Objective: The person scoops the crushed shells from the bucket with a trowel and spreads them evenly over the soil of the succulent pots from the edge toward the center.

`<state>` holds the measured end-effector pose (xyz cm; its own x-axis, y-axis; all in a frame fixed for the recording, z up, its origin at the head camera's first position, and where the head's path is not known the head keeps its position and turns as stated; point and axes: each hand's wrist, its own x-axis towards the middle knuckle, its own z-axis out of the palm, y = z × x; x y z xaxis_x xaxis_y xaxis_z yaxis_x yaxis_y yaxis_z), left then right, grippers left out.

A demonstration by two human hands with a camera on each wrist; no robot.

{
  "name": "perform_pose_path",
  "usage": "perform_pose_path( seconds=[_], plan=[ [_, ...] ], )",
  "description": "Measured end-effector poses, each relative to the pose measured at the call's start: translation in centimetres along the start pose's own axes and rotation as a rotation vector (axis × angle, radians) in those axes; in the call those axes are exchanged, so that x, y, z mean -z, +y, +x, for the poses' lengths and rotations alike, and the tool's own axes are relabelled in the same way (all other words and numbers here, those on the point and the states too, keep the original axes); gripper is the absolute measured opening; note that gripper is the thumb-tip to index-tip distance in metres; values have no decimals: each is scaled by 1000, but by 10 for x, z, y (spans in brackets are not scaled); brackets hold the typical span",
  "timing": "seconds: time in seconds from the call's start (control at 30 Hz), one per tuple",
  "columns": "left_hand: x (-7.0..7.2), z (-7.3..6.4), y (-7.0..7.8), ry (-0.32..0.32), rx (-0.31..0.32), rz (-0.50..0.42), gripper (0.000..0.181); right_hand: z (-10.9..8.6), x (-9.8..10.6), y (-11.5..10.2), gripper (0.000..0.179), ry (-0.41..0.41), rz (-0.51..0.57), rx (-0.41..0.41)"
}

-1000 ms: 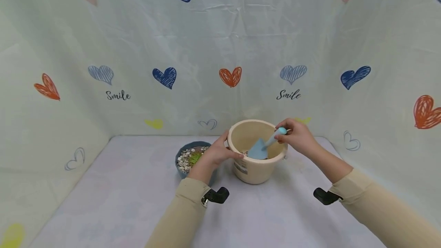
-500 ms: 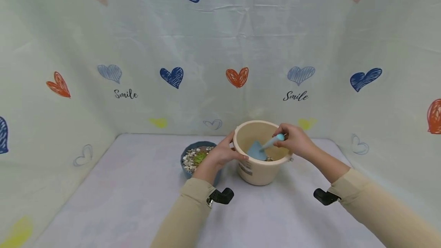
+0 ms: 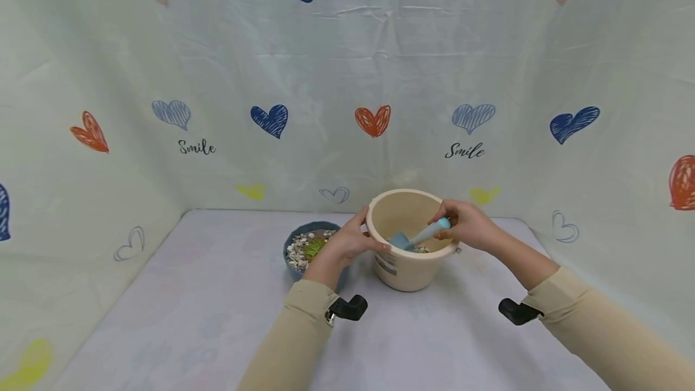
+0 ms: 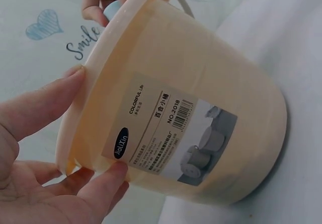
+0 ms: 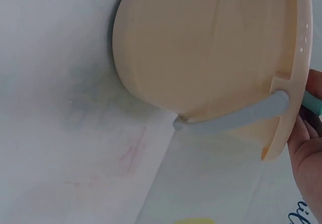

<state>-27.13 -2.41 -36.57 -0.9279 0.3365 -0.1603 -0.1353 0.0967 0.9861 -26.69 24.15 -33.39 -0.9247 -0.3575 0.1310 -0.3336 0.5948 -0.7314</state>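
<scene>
A cream plastic bucket (image 3: 404,273) stands on the table with some pebbles (image 3: 421,249) at its bottom. My left hand (image 3: 350,245) grips its left rim, and in the left wrist view the thumb (image 4: 48,100) lies against the rim while other fingers touch the wall under it. Inside the bucket is a light blue toy shovel (image 3: 429,232), its blade low near the pebbles and partly hidden by the front rim. My right hand (image 3: 468,225) holds the shovel by its handle above the right rim. In the right wrist view the bucket hides most of that hand.
A blue-grey pot (image 3: 290,243) with a green succulent (image 3: 312,248) and white pebbles stands just left of the bucket, partly behind the left hand. A grey bucket handle (image 5: 236,117) hangs at the bucket's side. A heart-printed curtain (image 3: 326,65) rises behind the white table (image 3: 217,306).
The right hand has lowered slightly, and the shovel blade has sunk deeper and tilted flatter inside the bucket. The left hand keeps its grip on the rim. The head view has shifted a little.
</scene>
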Motion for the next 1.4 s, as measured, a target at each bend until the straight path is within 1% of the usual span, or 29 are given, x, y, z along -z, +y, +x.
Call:
perform_pose_path(
  seconds=[0.1, 0.23, 0.37, 0.47, 0.7, 0.93, 1.2, 1.3, 1.4],
  plan=[
    [0, 0, 0, 1, 3, 1, 113, 1, 0, 2, 20, -14, 32, -18],
    [0, -1, 0, 2, 7, -1, 113, 2, -1, 4, 20, -1, 56, -53],
    [0, -1, 1, 4, 13, 4, 114, 3, -2, 5, 21, -1, 143, -105],
    [0, -2, 1, 8, 15, 8, 114, 4, -2, 5, 23, 5, 202, -118],
    [0, -1, 1, 9, 16, 13, 113, 1, -3, 10, 27, 59, 300, -123],
    [-1, -1, 1, 5, 18, 30, 114, -4, -7, 19, 32, 139, 402, -126],
    [-3, -1, 2, -12, 13, 15, 114, -12, -10, 19, 35, 237, 450, -102],
    [-3, -2, 3, -10, 15, 17, 113, -13, -10, 17, 38, 260, 473, -94],
    [-3, -2, 4, -3, 18, 28, 112, -15, -10, 16, 39, 284, 481, -109]
  ],
)
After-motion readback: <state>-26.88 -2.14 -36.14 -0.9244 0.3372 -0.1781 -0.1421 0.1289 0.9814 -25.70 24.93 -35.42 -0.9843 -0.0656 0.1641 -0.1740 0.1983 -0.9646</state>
